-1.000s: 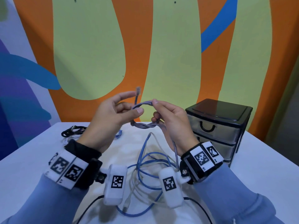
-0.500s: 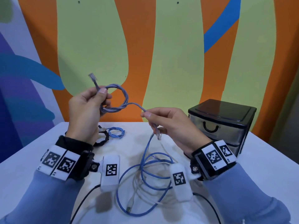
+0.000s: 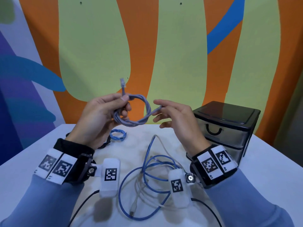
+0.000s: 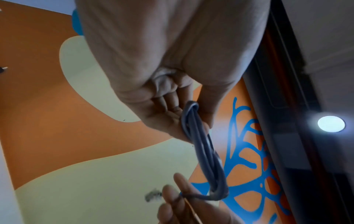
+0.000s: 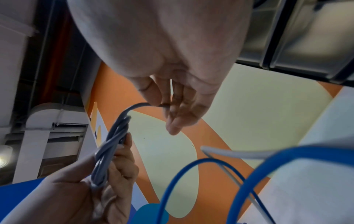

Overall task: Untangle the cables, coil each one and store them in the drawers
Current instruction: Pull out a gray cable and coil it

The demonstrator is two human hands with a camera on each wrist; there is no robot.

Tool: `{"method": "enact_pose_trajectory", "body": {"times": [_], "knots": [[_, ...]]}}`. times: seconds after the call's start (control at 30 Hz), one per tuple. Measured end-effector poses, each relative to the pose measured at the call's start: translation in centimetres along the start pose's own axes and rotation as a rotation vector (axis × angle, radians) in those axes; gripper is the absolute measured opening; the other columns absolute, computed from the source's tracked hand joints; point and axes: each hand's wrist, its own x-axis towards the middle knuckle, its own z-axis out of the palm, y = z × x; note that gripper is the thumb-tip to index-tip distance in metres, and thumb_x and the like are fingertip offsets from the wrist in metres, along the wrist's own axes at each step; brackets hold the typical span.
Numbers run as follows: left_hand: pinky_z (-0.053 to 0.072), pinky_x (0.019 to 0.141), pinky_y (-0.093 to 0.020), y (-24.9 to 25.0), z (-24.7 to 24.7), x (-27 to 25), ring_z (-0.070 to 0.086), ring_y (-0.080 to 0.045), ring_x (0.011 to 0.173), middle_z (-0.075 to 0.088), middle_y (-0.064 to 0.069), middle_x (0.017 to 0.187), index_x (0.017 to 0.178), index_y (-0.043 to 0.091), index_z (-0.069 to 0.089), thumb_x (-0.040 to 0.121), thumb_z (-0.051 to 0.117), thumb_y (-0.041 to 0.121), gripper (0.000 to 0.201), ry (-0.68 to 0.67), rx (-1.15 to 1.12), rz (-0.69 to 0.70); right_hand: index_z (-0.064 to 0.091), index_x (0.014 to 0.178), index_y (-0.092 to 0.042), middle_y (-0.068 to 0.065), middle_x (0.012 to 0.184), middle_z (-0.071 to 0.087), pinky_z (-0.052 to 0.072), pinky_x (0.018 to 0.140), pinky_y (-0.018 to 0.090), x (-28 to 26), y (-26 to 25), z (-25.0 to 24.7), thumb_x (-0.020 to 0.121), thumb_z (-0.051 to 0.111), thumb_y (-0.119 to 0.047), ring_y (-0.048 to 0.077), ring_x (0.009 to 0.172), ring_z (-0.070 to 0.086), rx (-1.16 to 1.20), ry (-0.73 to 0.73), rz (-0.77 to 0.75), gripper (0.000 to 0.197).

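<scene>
A grey network cable [image 3: 141, 110] is wound into a small coil held up above the table. My left hand [image 3: 105, 115] grips the coil's left side, thumb on top, with one clear plug [image 3: 122, 83] sticking up. My right hand [image 3: 173, 115] pinches the cable's loose tail [image 3: 158, 109] at the coil's right. The wrist views show the same coil [image 4: 206, 153] [image 5: 109, 153] edge-on. A loose tangle of blue cable [image 3: 147, 171] and white cable [image 3: 139, 190] lies on the white table [image 3: 32, 169] between my wrists. The black drawer unit [image 3: 227, 126] stands at the right, drawers closed.
A small coiled blue cable [image 3: 117, 137] lies on the table behind my left hand, beside a dark coiled cable [image 3: 105, 144] mostly hidden by that hand. A painted orange and green wall stands just behind the table.
The hands came back together. The right hand wrapped the grey tail round the coil, so the free length is now short. The left hand shifted right with the coil.
</scene>
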Motion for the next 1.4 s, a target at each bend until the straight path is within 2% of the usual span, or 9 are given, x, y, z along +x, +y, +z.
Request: {"method": "enact_pose_trajectory", "body": {"times": [0.27,0.37,0.47,0.6,0.7,0.87,1.03,1.2,1.4], "knots": [[0.044,0.062,-0.026,-1.4,2.0,-0.3,0.049,-0.013,0.068,0.057,-0.006,0.079,0.106,0.007,0.075,0.1,0.066,0.02,0.017,-0.005,0.275,0.126,0.075,0.115,-0.002,0.009,0.108,0.079,0.055,0.082,0.038,-0.5,0.5,0.4,0.11,0.046,-0.041,0.023,0.101,0.076,-0.08,-0.256,0.102,0.049],[0.043,0.078,-0.024,-1.7,1.9,-0.1,0.059,-0.005,0.078,0.067,0.005,0.087,0.103,0.012,0.072,0.105,0.063,0.023,0.014,-0.012,0.397,0.18,0.07,0.127,-0.002,0.016,0.115,0.076,0.057,0.092,0.042,-0.6,0.6,0.5,0.111,0.047,-0.028,0.024,0.105,0.074,-0.049,-0.278,0.014,0.039],[0.047,0.099,-0.029,-2.4,2.1,-0.1,0.063,-0.017,0.108,0.059,-0.012,0.118,0.105,0.025,0.074,0.103,0.063,0.036,0.016,-0.038,0.535,0.229,0.057,0.142,-0.005,0.024,0.122,0.071,0.056,0.099,0.047,-0.5,0.6,0.4,0.113,0.041,-0.013,0.031,0.112,0.072,0.001,-0.32,-0.015,0.034],[0.045,0.09,-0.007,-2.3,2.4,-0.5,0.059,-0.001,0.107,0.045,-0.013,0.123,0.109,0.016,0.073,0.108,0.061,0.026,0.016,-0.027,0.551,0.257,0.061,0.134,-0.004,0.015,0.112,0.074,0.055,0.097,0.05,-0.6,0.5,0.5,0.113,0.038,-0.013,0.032,0.106,0.073,0.009,-0.343,0.044,0.032],[0.042,0.088,-0.005,-2.5,2.3,-0.5,0.054,-0.01,0.116,0.042,-0.007,0.122,0.109,0.025,0.072,0.103,0.059,0.042,0.022,-0.049,0.645,0.291,0.063,0.133,-0.004,0.017,0.094,0.07,0.054,0.082,0.037,-0.6,0.3,0.3,0.112,0.039,-0.011,0.022,0.083,0.067,0.033,-0.316,0.071,0.032],[0.045,0.1,-0.02,-3.0,1.9,-0.2,0.052,-0.01,0.121,0.04,-0.001,0.124,0.107,0.027,0.072,0.102,0.057,0.043,0.022,-0.023,0.714,0.384,0.071,0.128,-0.024,0.005,0.086,0.066,0.058,0.083,0.037,-0.9,0.4,1.3,0.111,0.05,-0.028,0.023,0.08,0.064,-0.147,-0.245,-0.099,0.027],[0.056,0.081,-0.049,-3.1,1.8,-0.2,0.062,-0.013,0.099,0.057,0.012,0.102,0.11,0.029,0.073,0.108,0.059,0.037,0.016,0.017,0.729,0.478,0.076,0.115,-0.023,0.011,0.085,0.071,0.055,0.08,0.052,-0.8,1.3,1.2,0.105,0.06,-0.032,0.031,0.085,0.066,-0.42,-0.114,-0.298,0.02],[0.058,0.074,-0.055,-3.5,1.9,-0.3,0.063,-0.02,0.099,0.059,0.003,0.103,0.111,0.03,0.072,0.108,0.061,0.035,0.012,-0.014,0.797,0.508,0.072,0.107,-0.023,-0.004,0.078,0.075,0.059,0.077,0.049,-0.5,1.9,1.0,0.103,0.06,-0.027,0.021,0.076,0.073,-0.467,-0.072,-0.242,0.013],[0.048,0.088,-0.024,-2.9,1.9,-0.2,0.062,-0.014,0.103,0.06,-0.003,0.108,0.106,0.026,0.078,0.102,0.065,0.035,0.017,-0.008,0.685,0.427,0.07,0.098,-0.027,-0.001,0.088,0.069,0.061,0.081,0.049,-0.4,1.2,0.7,0.106,0.059,-0.026,0.025,0.08,0.07,-0.285,-0.195,-0.117,0.014]]}}
